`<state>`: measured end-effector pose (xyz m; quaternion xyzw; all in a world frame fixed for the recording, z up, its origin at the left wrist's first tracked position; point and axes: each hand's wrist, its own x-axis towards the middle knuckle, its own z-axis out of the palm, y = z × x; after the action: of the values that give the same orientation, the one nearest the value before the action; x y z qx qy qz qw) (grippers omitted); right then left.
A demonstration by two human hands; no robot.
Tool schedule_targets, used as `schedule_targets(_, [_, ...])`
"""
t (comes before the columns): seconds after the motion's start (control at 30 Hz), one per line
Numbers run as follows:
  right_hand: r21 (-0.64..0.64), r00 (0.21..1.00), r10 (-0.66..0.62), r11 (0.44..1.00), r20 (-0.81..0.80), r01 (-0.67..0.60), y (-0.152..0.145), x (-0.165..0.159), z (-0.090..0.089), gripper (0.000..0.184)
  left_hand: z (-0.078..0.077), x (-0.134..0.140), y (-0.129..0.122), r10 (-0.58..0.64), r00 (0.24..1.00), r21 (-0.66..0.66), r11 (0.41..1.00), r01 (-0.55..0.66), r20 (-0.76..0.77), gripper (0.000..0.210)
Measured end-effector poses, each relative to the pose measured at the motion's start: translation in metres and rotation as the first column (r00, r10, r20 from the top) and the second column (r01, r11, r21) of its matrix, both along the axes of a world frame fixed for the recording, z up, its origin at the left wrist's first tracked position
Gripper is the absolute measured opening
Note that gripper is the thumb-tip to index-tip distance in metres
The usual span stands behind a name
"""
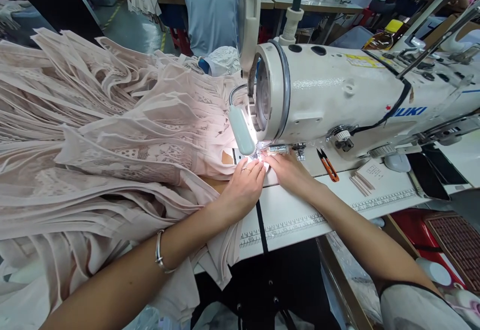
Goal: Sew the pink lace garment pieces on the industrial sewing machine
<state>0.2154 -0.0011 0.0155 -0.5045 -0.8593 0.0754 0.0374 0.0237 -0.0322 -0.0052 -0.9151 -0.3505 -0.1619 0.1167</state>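
Pale pink fabric (212, 164) lies beneath the fingertips, in the light at the head of the sewing machine (318, 90). It looks soft, limp and light, with lace (165, 156) that could snag, so plain edges seem the better hold. The left hand (245, 186) rests on it, fingers close together; the right hand (289, 171) reaches in just beside, fingers extended. Whether either pinches a layer, I cannot tell. Outward come the lamp (241, 130), orange snips (327, 166) on the counter (292, 210), and a thick heap (93, 90) leftward, likely heavy to drag.
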Motion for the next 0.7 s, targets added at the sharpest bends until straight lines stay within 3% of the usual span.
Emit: schedule_targets(0.7, [-0.118,0.999,-0.037,0.992,0.023,0.039,0.0018,-0.0051,0.0096,0.042,-0.0019,0.0024,0.0029,0.052,0.999,0.022,0.998,-0.052,0.010,0.043])
